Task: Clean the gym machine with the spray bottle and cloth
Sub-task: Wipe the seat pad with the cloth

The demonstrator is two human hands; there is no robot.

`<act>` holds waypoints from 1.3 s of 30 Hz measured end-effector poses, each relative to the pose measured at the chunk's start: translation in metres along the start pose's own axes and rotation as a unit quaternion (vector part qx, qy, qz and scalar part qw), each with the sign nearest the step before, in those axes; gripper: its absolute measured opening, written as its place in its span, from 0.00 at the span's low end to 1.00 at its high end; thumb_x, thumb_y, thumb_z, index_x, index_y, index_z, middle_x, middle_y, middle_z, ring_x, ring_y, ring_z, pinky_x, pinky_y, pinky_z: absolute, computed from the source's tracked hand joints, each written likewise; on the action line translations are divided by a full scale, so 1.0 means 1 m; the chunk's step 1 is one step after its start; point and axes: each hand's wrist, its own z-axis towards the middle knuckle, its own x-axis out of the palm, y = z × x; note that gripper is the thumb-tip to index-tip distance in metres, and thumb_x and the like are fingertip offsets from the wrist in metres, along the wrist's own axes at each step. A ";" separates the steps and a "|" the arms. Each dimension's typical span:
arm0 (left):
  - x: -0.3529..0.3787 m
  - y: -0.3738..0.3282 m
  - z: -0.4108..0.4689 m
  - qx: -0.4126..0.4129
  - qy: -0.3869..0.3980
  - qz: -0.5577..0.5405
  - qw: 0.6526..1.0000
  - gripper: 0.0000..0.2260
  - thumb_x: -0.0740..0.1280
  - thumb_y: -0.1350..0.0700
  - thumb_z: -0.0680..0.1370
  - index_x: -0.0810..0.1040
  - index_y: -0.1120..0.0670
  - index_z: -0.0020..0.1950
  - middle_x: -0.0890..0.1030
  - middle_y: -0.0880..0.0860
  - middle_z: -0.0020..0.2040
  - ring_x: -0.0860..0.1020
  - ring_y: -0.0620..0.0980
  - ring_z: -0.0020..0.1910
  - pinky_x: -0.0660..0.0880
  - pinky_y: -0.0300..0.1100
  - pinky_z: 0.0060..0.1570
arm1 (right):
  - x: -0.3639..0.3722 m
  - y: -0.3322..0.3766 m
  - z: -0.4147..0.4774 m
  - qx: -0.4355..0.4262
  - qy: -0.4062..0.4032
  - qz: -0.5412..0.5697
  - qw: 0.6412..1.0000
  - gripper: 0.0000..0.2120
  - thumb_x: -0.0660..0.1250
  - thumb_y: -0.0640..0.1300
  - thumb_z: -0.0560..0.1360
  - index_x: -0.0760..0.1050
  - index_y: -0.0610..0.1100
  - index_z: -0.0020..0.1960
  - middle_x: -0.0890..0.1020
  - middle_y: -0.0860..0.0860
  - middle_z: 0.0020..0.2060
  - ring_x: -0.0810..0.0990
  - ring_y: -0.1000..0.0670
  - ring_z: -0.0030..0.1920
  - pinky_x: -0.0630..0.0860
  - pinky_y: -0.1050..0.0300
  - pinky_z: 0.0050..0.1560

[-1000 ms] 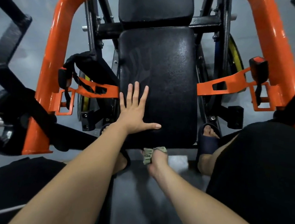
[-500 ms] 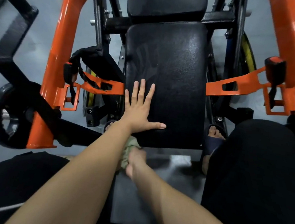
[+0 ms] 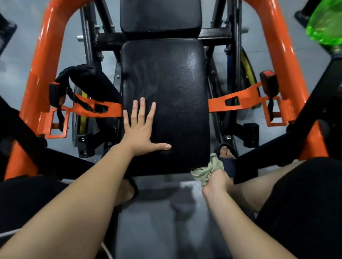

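Pale-green cloth (image 3: 205, 170) is bunched in the right hand (image 3: 216, 183), grip clenched round it, touching the near right corner of the seat pad (image 3: 175, 88). That pad's long axis runs away from the person. Flat on its near left side lies the left hand (image 3: 140, 133), grip released.

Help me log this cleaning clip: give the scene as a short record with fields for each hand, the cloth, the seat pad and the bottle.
left hand: flat, fingers spread, on the seat pad, near left part
right hand: grips the cloth at the pad's near right corner
cloth: pale green, bunched, touching that corner
seat pad: black, with a faint handprint smear beyond the left hand
bottle: green, translucent, blurred, upper right, in neither hand
frame: orange tubing around the seat
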 end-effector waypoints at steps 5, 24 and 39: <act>0.002 0.002 0.003 0.000 -0.004 -0.003 1.000 0.64 0.63 0.18 0.63 0.26 0.46 0.79 0.20 0.53 0.76 0.19 0.55 0.74 0.27 0.64 0.73 | 0.008 -0.001 0.007 -0.023 0.013 0.008 1.000 0.12 0.57 0.32 0.83 0.78 0.42 0.53 0.80 0.51 0.44 0.78 0.55 0.38 0.77 0.62 0.37; -0.002 -0.002 0.000 -0.004 0.000 -0.006 1.000 0.63 0.63 0.18 0.63 0.25 0.45 0.79 0.20 0.53 0.76 0.20 0.54 0.74 0.27 0.64 0.73 | 0.004 -0.018 0.003 -0.029 0.038 -0.083 0.995 0.13 0.58 0.37 0.83 0.81 0.43 0.58 0.82 0.50 0.41 0.79 0.50 0.37 0.77 0.59 0.37; 0.002 0.001 0.001 -0.005 -0.013 0.003 1.000 0.63 0.62 0.17 0.63 0.27 0.46 0.80 0.22 0.54 0.77 0.21 0.55 0.75 0.27 0.63 0.73 | -0.001 -0.012 0.030 -0.274 0.098 -0.503 0.814 0.16 0.57 0.43 0.84 0.75 0.50 0.68 0.81 0.44 0.61 0.79 0.39 0.60 0.73 0.51 0.59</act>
